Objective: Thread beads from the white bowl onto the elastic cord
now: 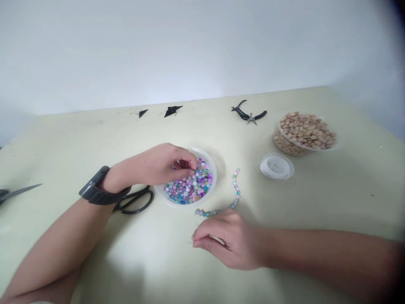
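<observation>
My left hand [167, 162], with a black watch [96, 188] on its wrist, reaches over a clear round bowl [214, 179] of small colourful beads [190, 190]. Its thumb and index finger are pinched together at the beads; whether a bead sits between them cannot be made out. Nearer to me, my right hand [229, 240] pinches the end of a thin clear thread [196, 221] between thumb and fingertips. A curved string of beads [236, 185] on that thread lies on the table behind the right hand, which partly hides it.
Black-handled scissors [137, 200] lie partly under my left wrist. A white spool [276, 166] stands right of the beads, before a tub of peanut-like pieces [305, 133]. Black-handled pliers [249, 114] and black scraps [173, 110] lie farther back. Another blade [23, 191] points in from the left.
</observation>
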`<state>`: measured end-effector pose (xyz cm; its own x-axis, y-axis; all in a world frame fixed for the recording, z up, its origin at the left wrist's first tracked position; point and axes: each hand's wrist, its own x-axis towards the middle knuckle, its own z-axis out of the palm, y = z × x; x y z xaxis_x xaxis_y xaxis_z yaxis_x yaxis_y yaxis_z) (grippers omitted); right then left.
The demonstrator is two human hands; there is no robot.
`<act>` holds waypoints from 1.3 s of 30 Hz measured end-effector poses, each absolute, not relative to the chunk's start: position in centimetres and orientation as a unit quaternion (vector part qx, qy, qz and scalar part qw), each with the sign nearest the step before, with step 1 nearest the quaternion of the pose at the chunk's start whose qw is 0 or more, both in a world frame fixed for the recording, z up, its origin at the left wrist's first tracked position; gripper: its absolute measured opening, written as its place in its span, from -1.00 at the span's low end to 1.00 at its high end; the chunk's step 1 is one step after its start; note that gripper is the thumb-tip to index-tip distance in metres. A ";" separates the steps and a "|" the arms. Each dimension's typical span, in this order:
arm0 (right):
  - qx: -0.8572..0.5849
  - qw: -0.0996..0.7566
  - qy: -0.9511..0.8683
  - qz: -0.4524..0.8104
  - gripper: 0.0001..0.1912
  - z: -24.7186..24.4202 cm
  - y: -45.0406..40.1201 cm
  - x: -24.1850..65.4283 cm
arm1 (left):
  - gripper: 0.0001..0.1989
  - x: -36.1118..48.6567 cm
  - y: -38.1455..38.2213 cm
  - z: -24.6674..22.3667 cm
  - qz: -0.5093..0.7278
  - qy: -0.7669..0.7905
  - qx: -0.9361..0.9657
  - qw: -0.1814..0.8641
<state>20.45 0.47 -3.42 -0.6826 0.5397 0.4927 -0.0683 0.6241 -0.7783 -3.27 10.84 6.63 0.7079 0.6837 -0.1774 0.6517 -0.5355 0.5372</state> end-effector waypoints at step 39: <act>-0.162 0.482 -0.766 0.394 -0.92 -2.4 0.0 20.8 | -0.85 -3.8 11.5 7.0 0.001 0.370 0.862 0.348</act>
